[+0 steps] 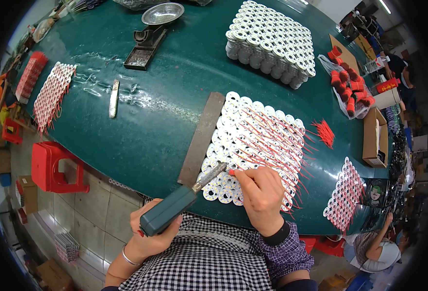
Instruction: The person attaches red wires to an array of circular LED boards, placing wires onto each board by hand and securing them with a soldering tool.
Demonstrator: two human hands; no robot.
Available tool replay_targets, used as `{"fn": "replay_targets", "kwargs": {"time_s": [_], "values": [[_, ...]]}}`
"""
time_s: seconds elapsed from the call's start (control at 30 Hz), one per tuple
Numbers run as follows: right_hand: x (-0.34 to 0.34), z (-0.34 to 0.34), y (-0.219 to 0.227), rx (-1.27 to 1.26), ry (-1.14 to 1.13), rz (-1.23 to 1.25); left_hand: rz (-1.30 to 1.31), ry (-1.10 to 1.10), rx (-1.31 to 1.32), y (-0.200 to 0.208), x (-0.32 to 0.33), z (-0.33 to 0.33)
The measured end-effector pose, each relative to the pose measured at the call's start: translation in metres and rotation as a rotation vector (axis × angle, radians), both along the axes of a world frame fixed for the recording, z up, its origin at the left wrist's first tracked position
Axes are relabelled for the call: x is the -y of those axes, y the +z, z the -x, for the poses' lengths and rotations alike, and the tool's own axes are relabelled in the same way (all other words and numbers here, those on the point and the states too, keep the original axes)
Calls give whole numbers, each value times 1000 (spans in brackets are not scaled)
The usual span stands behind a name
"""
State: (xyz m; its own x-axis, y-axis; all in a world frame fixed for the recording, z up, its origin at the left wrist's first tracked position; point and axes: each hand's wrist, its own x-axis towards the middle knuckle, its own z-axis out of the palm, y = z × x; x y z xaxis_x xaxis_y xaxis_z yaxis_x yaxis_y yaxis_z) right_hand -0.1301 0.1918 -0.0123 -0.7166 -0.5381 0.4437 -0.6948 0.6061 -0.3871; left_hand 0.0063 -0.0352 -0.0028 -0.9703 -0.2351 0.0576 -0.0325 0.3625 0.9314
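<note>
My left hand [156, 232] is wrapped round the handle of a dark green soldering gun [167, 213]. Its metal tip points up and right, over the lower left part of a block of round white LED boards [223, 140]. Thin red wires [267, 131] lie across the right part of these boards. Close by the tip, my right hand [262, 196] is pinched over the boards, with a spot of red at its fingertips. What it holds, if anything, is too small to make out. A flat metal bar [201, 138] lies along the block's left edge.
A tall stack of round white boards [272, 41] stands at the back. Red wires [324, 133] lie right of the block, before a bag of red bundles [351, 87]. Wired panels [345, 194] lie right and left. A metal dish [163, 13] and a red stool [58, 167] are leftward.
</note>
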Motion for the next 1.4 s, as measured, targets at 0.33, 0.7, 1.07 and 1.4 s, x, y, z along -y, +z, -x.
{"fn": "replay_targets", "kwargs": {"time_s": [0.33,0.7,1.07,1.4], "values": [[2,0,-1,11,-10,-15,-27,-27,82,10,0,4],[2,-1,0,7,-23,-33,-26,-36,4,5,6,10],[3,-3,-1,5,-42,-31,-47,89,38,-2,9,-12],[-2,-9,4,-99,-52,78,-29,116,-32,-8,7,-17]]}}
